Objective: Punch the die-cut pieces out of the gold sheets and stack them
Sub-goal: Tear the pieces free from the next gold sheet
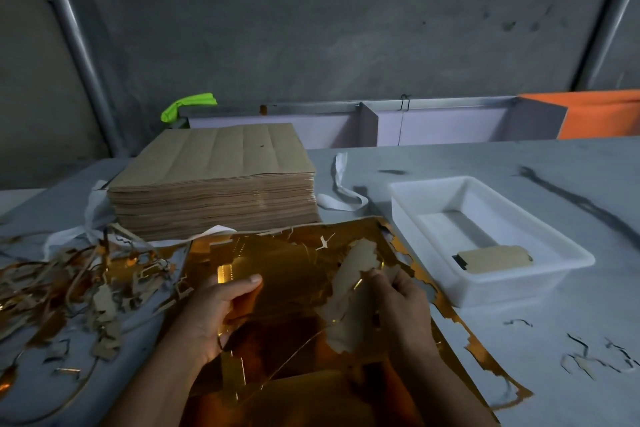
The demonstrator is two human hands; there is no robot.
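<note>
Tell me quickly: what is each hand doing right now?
Left hand: grips the gold sheet.
Right hand: pinches a peeled strip of that sheet.

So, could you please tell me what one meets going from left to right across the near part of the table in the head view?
Scrap pile → left hand gripping the gold sheet → right hand pinching a brown piece → white tray.
</note>
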